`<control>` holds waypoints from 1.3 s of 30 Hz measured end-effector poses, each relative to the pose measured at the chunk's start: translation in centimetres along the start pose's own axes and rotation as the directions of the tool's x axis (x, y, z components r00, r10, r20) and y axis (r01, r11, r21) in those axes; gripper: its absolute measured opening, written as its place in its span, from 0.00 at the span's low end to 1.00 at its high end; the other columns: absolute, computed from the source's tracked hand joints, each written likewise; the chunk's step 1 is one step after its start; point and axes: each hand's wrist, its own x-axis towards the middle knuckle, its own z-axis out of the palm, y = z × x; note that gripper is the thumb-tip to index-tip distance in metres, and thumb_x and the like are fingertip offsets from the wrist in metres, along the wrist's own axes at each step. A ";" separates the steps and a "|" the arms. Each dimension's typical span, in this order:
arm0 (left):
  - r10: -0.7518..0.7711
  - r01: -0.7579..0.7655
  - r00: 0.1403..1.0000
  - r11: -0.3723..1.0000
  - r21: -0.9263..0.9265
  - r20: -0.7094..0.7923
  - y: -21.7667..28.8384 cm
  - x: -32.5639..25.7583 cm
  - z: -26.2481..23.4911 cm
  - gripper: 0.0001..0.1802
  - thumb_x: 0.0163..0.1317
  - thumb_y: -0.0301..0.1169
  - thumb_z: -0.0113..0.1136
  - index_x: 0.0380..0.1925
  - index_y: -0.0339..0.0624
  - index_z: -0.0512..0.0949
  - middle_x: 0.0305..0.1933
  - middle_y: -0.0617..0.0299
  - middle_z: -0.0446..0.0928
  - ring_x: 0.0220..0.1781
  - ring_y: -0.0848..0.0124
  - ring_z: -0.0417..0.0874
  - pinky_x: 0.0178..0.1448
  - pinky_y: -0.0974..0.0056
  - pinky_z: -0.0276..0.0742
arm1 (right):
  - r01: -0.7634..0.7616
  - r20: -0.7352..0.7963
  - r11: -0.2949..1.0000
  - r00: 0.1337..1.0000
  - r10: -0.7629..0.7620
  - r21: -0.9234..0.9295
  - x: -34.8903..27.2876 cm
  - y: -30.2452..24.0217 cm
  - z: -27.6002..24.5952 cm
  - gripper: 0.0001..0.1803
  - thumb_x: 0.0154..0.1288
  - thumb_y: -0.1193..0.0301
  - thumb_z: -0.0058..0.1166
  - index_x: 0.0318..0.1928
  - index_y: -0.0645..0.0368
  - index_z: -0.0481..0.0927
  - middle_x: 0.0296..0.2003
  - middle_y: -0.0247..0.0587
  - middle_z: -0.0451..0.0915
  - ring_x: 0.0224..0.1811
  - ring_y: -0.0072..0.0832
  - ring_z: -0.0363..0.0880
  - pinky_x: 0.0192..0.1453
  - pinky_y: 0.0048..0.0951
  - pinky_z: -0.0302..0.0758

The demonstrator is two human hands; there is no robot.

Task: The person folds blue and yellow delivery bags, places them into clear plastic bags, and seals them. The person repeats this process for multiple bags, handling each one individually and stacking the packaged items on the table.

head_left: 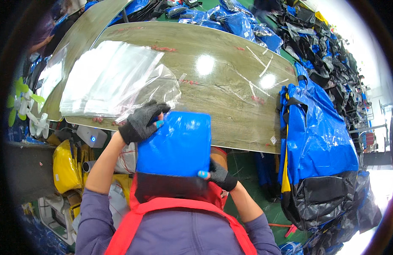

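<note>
A folded blue bag (175, 142) with a black lower band is held in front of my body, over my red apron (179, 203). My left hand (143, 122), in a dark dotted glove with bare fingertips, grips its upper left corner. Lower on the right edge, my right hand (221, 175) in a matching glove holds the bag with the thumb on top; its other fingers are mostly hidden behind. Just beyond my left hand, a stack of clear plastic bags (107, 80) lies on the wood-look table (213, 91).
Large blue-and-black bags (317, 140) hang over the table's right end. Loose white strips (264, 66) lie at the far right of the tabletop. Heaps of blue and black bags (313, 51) fill the floor beyond. At left are a small fan (28, 104) and yellow bags (66, 165).
</note>
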 end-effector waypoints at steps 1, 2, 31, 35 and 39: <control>0.037 -0.036 0.999 0.998 0.048 -0.032 0.4 -0.6 -0.5 0.15 0.60 0.28 0.55 0.48 0.40 0.76 0.32 0.55 0.75 0.37 0.56 0.77 0.57 0.56 0.71 | 0.084 -0.012 0.994 0.996 -0.086 -0.072 0.8 0.5 0.0 0.26 0.61 0.60 0.63 0.55 0.61 0.72 0.44 0.37 0.77 0.46 0.26 0.74 0.54 0.32 0.72; 0.074 -0.068 0.995 0.993 0.096 -0.065 0.9 -1.2 -0.6 0.17 0.60 0.27 0.54 0.50 0.40 0.76 0.32 0.56 0.75 0.35 0.56 0.78 0.57 0.56 0.71 | 0.056 0.015 0.980 0.998 -0.055 -0.191 1.9 0.9 -0.4 0.24 0.62 0.59 0.62 0.51 0.62 0.75 0.41 0.38 0.78 0.45 0.26 0.75 0.53 0.31 0.73; -0.720 0.326 0.622 0.595 -0.735 -0.307 -0.9 -6.8 4.6 0.31 0.64 0.38 0.61 0.63 0.39 0.62 0.53 0.55 0.74 0.52 0.70 0.75 0.57 0.67 0.73 | 0.190 -0.584 0.980 0.789 -0.188 -0.059 5.5 0.1 -1.0 0.18 0.58 0.61 0.66 0.36 0.65 0.82 0.32 0.41 0.83 0.35 0.25 0.80 0.43 0.27 0.75; -0.720 0.397 0.691 0.447 -0.801 -0.059 -0.5 -7.2 3.4 0.28 0.63 0.39 0.62 0.60 0.41 0.69 0.53 0.55 0.76 0.51 0.68 0.77 0.55 0.65 0.75 | 0.210 -0.769 0.937 0.536 -0.350 -0.280 4.9 3.6 2.3 0.13 0.65 0.64 0.59 0.38 0.64 0.81 0.32 0.41 0.83 0.34 0.25 0.80 0.41 0.27 0.76; -0.705 0.509 0.707 0.451 -0.733 0.057 0.8 -7.0 2.0 0.33 0.59 0.43 0.65 0.61 0.41 0.70 0.54 0.56 0.76 0.52 0.68 0.77 0.56 0.63 0.74 | 0.012 -0.723 0.862 0.538 -0.433 -0.507 2.7 5.5 4.1 0.15 0.70 0.62 0.50 0.38 0.61 0.82 0.30 0.51 0.81 0.32 0.44 0.82 0.37 0.38 0.77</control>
